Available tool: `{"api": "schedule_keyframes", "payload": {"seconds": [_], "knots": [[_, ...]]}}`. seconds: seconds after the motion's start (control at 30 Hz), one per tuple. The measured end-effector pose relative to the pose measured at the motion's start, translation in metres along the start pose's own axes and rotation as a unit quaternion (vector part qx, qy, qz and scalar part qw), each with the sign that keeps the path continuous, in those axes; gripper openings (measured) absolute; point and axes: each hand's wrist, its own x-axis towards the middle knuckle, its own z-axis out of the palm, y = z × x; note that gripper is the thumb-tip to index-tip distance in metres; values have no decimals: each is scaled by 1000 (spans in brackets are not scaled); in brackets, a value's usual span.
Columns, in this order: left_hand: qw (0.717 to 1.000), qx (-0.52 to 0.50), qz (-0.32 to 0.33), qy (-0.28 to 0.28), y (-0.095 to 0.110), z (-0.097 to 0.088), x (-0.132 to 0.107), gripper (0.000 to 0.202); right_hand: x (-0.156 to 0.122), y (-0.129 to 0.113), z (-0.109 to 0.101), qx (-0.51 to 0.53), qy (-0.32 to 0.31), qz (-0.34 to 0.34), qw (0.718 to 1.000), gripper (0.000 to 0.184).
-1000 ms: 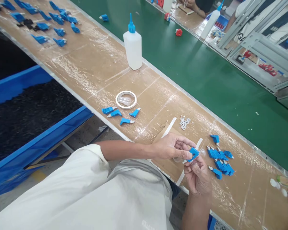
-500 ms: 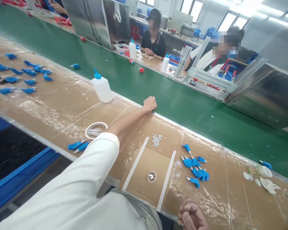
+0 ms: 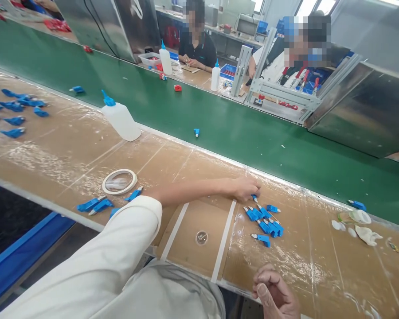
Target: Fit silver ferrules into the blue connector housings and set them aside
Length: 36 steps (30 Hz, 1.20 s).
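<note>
My left hand (image 3: pixel 247 188) reaches across the bench from the left, its fingers closed on a small blue plastic piece (image 3: pixel 254 198). Just below it lies a cluster of similar blue pieces (image 3: pixel 264 219) with pale tips. My right hand (image 3: pixel 276 290) rests low near the bench's front edge, fingers curled toward the thumb; anything between them is hidden. Between my arms, a cardboard sheet (image 3: pixel 186 254) with two white tape strips carries a small round clear dish (image 3: pixel 201 238). The small grey bits seen earlier are hidden behind my left forearm.
A green conveyor belt (image 3: pixel 226 141) runs beyond the bench, carrying a lone blue piece (image 3: pixel 197 132). A white squeeze bottle (image 3: pixel 122 122) and a tape roll (image 3: pixel 119 181) stand left. Scraps (image 3: pixel 367 235) lie right. Two people sit across the belt.
My left hand has moved from the belt's edge to the blue cluster and taken hold of a piece there. A blue piece now lies on the belt. The view has shifted.
</note>
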Motion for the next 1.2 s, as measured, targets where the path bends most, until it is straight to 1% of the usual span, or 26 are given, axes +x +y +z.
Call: {"api": "schedule_keyframes", "payload": {"seconds": [0.1,0.17,0.2,0.23,0.27,0.3,0.33,0.37,0.4,0.43,0.5,0.57,0.6,0.7,0.77,0.8,0.87,0.93,1.0,1.07,1.1,1.13,1.2], "knots": [[1000,11,-24,11,-2,0,-7,30,0,5,-6,-6,-25,-11,1000,25],[999,-5,-33,34,-2,-3,-19,29,2,8,-11,-12,-30,-13,999,24],[997,-42,-37,54,-1,-5,-28,25,3,8,-13,-15,-30,-12,999,24],[990,-106,-39,78,2,-7,-37,21,5,9,-14,-20,-32,-11,999,23],[974,-195,-38,104,7,-9,-48,17,8,9,-14,-26,-37,-9,999,23],[945,-299,-32,127,13,-11,-59,14,11,8,-13,-32,-50,-10,998,23],[905,-400,-22,145,20,-12,-71,15,14,7,-11,-38,-67,-13,997,24],[862,-481,-10,158,29,-12,-82,21,18,5,-6,-42,-77,-14,996,25],[825,-540,3,168,37,-13,-93,28,22,3,0,-43,-76,-12,996,25],[795,-579,17,180,46,-12,-103,33,26,0,9,-40,-68,-7,997,27],[751,-623,45,213,61,-10,-119,37,35,-6,29,-23,-53,9,998,32],[726,-633,72,258,71,-6,-129,34,44,-14,52,12,-64,19,998,41],[719,-629,83,284,75,-3,-132,31,48,-18,63,34,-78,22,996,45],[715,-604,102,337,80,6,-139,25,55,-25,88,95,-96,28,990,48],[714,-600,104,347,80,10,-143,24,56,-26,96,112,-95,29,989,44],[715,-602,100,341,80,11,-146,24,55,-26,97,110,-96,26,989,42],[725,-610,77,310,78,11,-151,27,55,-24,94,83,-101,11,991,41],[739,-622,25,258,75,8,-157,38,57,-21,89,18,-117,-14,993,41],[754,-632,-34,176,72,5,-161,52,60,-20,84,-61,-136,-48,988,40],[762,-638,-69,85,69,3,-164,63,62,-19,82,-124,-150,-83,977,38],[763,-640,-77,50,68,3,-165,66,63,-19,83,-142,-154,-95,973,37],[761,-643,-84,29,67,3,-165,66,63,-19,84,-154,-157,-104,970,35],[748,-656,-101,23,65,4,-167,62,63,-18,87,-169,-164,-117,965,34]]}}
